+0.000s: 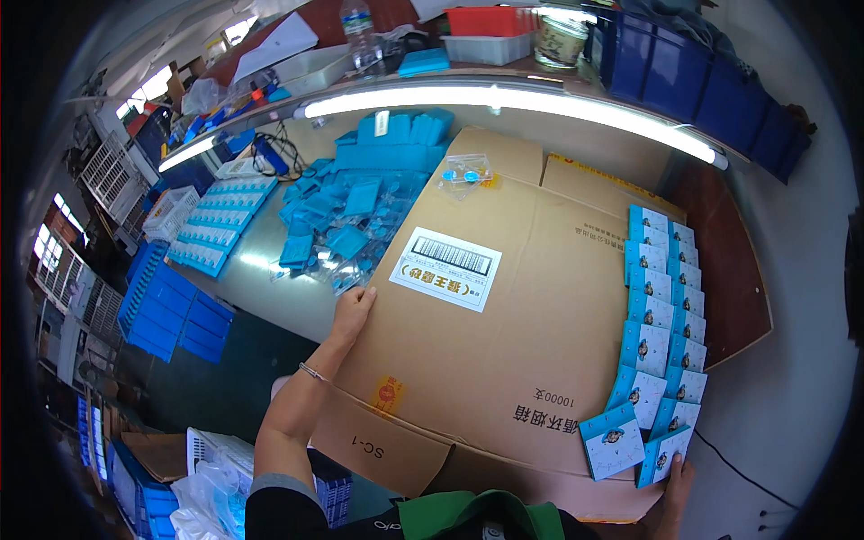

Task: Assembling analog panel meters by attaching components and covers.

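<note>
A flattened cardboard carton (pixel 513 351) with a white barcode label lies on the table before me. My left hand (pixel 354 313) is closed at its left edge, with some fingers hidden. Two overlapping columns of small blue-and-white boxes (pixel 647 348) run along the carton's right side. At the near end, my right hand (pixel 679 486) holds the lower corner of the nearest box (pixel 664 456), its thumb against the edge and its other fingers mostly out of sight. Another box (pixel 613 441) sits tilted just left of it.
Loose blue cases (pixel 346 202) and clear plastic pieces are heaped beyond my left hand. A clear plastic piece (pixel 464 175) rests on the carton's far end. Blue trays (pixel 220 225) stand at left. A lit tube lamp (pixel 504 97) spans the shelf edge; a black cable (pixel 747 468) trails at right.
</note>
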Motion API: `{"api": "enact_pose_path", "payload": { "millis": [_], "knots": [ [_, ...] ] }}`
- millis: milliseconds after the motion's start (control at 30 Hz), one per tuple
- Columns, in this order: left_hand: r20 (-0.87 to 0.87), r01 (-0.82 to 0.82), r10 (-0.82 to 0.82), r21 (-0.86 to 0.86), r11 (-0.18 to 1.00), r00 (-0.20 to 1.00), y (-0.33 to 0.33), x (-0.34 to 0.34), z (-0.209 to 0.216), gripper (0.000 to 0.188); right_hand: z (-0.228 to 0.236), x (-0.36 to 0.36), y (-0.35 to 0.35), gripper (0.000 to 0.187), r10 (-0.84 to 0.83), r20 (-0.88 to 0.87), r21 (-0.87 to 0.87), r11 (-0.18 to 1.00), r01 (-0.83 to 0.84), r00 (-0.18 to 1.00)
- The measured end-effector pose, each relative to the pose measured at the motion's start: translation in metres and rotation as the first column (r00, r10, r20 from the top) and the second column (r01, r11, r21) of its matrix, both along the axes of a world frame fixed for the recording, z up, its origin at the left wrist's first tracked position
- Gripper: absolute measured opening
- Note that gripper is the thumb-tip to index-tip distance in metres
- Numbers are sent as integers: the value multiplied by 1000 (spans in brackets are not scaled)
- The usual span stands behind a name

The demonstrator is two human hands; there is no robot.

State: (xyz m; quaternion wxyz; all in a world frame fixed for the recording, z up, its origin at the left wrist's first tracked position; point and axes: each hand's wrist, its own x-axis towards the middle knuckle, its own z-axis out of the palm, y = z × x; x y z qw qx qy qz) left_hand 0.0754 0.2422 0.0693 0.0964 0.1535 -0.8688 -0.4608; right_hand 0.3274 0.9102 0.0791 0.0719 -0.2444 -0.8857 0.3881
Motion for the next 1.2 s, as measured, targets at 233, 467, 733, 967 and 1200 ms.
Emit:
{"api": "enact_pose_path", "payload": {
  "millis": [233, 467, 733, 967, 1200],
  "knots": [
    [-27, -87, 86, -32, 996, 996, 18, 39, 5, 36, 11, -9, -17, 51, 0, -163, -156, 987, -26, 987],
    [-112, -313, 308, -25, 950, 945, 13, 168, 6, 38, 2, -38, 39, 53, 324, -176, 91, 946, -312, 930],
    [-102, -624, 628, 65, 778, 772, -135, 365, -35, 33, -5, -115, -116, 64, 581, -87, 99, 814, -573, 810],
    [-137, -742, 784, 258, 619, 606, -198, 487, -40, 30, -16, -191, -268, 66, 793, -65, 6, 607, -795, 605],
    [-207, -821, 878, 314, 477, 431, -248, 557, -12, 30, -59, -252, -443, 67, 909, -73, -61, 407, -911, 411]
  ]
}}
